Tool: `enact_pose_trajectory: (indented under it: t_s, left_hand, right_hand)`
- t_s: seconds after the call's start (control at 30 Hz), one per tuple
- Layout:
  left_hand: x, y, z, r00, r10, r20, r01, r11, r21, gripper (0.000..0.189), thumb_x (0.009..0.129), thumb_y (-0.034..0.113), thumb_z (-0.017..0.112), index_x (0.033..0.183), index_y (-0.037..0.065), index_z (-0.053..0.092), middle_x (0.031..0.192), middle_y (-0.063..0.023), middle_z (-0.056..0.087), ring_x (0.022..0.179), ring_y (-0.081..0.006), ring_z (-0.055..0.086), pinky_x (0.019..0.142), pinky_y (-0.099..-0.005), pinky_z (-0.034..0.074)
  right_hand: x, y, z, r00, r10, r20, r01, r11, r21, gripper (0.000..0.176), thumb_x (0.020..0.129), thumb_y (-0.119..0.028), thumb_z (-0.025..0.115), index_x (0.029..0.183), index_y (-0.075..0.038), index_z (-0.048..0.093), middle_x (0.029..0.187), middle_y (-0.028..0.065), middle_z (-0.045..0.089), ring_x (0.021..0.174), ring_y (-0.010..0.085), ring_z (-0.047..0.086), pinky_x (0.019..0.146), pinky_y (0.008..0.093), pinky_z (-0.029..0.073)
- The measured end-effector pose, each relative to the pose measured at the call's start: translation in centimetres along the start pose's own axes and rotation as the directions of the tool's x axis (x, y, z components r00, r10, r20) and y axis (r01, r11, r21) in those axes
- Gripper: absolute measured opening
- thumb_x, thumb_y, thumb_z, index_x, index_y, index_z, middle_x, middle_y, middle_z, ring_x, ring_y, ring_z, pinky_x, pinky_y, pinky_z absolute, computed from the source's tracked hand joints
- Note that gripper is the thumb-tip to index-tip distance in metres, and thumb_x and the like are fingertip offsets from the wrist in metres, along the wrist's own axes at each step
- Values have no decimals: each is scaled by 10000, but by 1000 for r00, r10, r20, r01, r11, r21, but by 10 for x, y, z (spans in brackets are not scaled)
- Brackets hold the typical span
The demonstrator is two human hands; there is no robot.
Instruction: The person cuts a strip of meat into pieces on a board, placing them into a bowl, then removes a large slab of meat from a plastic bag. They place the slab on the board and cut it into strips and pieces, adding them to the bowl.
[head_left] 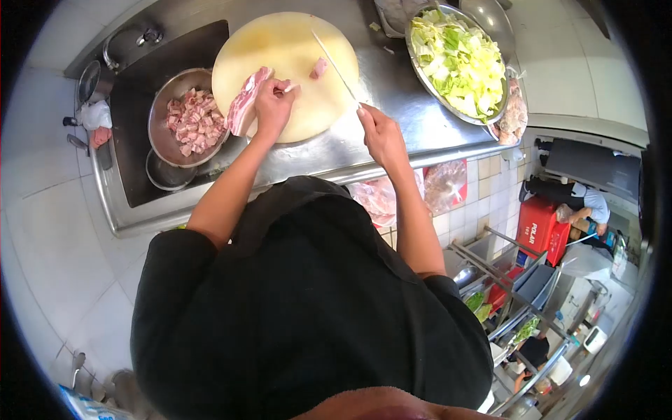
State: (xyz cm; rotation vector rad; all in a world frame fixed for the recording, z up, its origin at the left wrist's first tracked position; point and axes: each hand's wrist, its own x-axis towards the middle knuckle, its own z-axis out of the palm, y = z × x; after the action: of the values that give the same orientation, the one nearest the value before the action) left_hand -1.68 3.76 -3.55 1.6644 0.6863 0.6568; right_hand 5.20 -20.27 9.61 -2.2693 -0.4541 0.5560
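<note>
My right hand (385, 142) is wrapped round the handle of a knife (334, 65), its long thin blade slanting over the right part of a round yellowish cutting board (280, 35). A strip of raw pork belly (249, 101) lies at the board's left side. Against it my left hand (274, 106) is closed, fingers pinched, with a small pale bit showing at the fingertips. One small cut piece of pork (319, 68) lies apart, close to the blade. Left of the board, a metal bowl (157, 129) holds many pork chunks (194, 120).
A large metal bowl (414, 59) of chopped cabbage (458, 63) stands at the right of the steel counter (392, 77). The sink (126, 91) with its faucet (110, 56) is at left. Bagged meat (444, 185) lies below the counter edge. Other people work beside a red cooler (539, 227).
</note>
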Motion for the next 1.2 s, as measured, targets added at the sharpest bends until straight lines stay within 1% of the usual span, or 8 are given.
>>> enact_pose_trajectory:
  t_s: [0.37,0.67,0.73,0.8,0.9,1.0,1.1,1.2]
  left_hand:
    - [71,6,78,818,340,464,-564,629,534,251,862,110,670,1107,91,718,1103,-175,687,1121,-403,606,950,-515,510]
    - [14,74,-79,989,138,-51,-142,985,-102,174,828,-4,738,993,49,735,1061,-90,684,1046,-241,655,955,-380,537]
    - [32,51,-141,891,418,-176,-359,888,287,203,830,17,758,1027,57,729,1058,-105,672,996,-260,666,897,-351,543]
    - [50,17,-187,961,225,-162,-180,951,252,306,852,174,796,1132,71,728,1111,-125,686,1062,-300,667,942,-413,541]
    - [57,-6,-207,984,164,-75,-21,513,858,482,853,356,797,1233,75,702,1193,-160,698,1117,-352,664,984,-464,530]
    - [51,5,-165,997,63,48,-79,798,597,619,841,491,777,1282,68,673,1286,-194,680,1146,-394,662,1000,-486,525]
    - [22,66,-100,935,-154,318,-174,584,793,644,838,322,802,1395,46,632,1311,-279,652,1169,-422,661,994,-444,542]
    - [36,36,-79,933,-120,338,-144,738,659,611,810,229,801,1366,27,648,1239,-238,701,1138,-389,685,990,-423,547]
  right_hand:
    - [-52,33,26,897,439,57,-415,787,456,466,1102,-456,446,1003,-44,640,562,30,507,399,144,469,372,320,384]
    - [-51,45,30,907,404,117,-418,830,368,491,1118,-456,400,941,-41,594,541,52,505,371,161,472,350,322,368]
    - [-49,44,27,903,413,121,-428,831,355,491,1118,-463,394,1061,-30,618,541,53,509,367,163,472,346,324,362]
    - [-46,42,29,910,401,106,-412,843,345,514,1116,-471,392,1211,-23,625,541,53,513,366,162,473,343,325,357]
    - [-41,41,28,904,403,143,-427,847,316,558,1107,-490,414,1427,-58,562,539,43,504,375,151,475,343,321,344]
    - [-41,42,32,896,421,140,-443,834,329,570,1098,-509,422,1467,-95,553,565,39,513,386,146,477,344,319,337]
    - [-43,46,38,892,431,132,-449,821,354,568,1097,-510,419,1454,-94,567,591,50,534,406,150,497,361,324,365]
    - [-43,51,40,907,400,133,-420,832,362,571,1097,-511,420,1446,-87,576,595,54,539,426,152,512,390,329,400]
